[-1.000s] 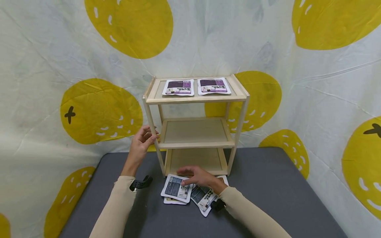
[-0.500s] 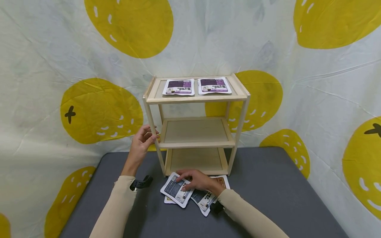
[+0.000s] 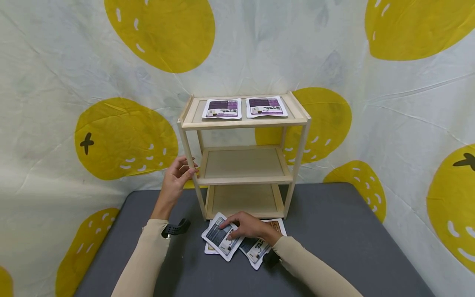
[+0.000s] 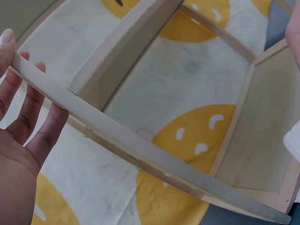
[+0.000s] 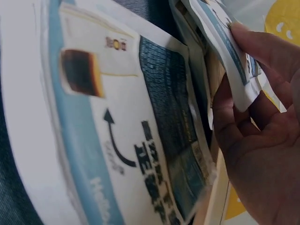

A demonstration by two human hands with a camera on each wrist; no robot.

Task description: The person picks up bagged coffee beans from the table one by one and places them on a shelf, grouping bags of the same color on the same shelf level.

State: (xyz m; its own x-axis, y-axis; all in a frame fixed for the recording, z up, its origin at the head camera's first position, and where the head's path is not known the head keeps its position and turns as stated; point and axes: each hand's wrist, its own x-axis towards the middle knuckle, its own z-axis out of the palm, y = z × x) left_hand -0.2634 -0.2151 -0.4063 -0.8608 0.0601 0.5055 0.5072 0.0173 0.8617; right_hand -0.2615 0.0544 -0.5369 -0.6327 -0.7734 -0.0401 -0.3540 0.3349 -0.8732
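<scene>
Thumb and fingers of the right hand [image 3: 248, 226] pinch a blue-labelled pouch [image 3: 219, 239] that lies at a slant over a yellow-trimmed pouch [image 3: 210, 250] on the dark grey table [image 3: 315, 231], just in front of the three-tier wooden rack [image 3: 245, 180]. From the head it is hard to see how the grip is made; the right wrist view shows digits on either side of the pouch's edge. That view also brings up close a second blue-labelled pouch [image 3: 256, 249], with its printed glass of dark drink, curved arrow and part of the word "Hello", while the head view has it half under the right wrist, overlapping an orange-brown-labelled pouch [image 3: 277, 225]

Only the head view shows the two purple-labelled pouches, left [image 3: 222, 109] and right [image 3: 266, 107], flat side by side on the top tier. There the left hand [image 3: 177, 176] seems merely to touch the rack's left front post [image 3: 187, 150]; its own wrist view shows the thumb on one side and bent fingers behind, holding the post, and catches a white pouch edge at the far right
</scene>
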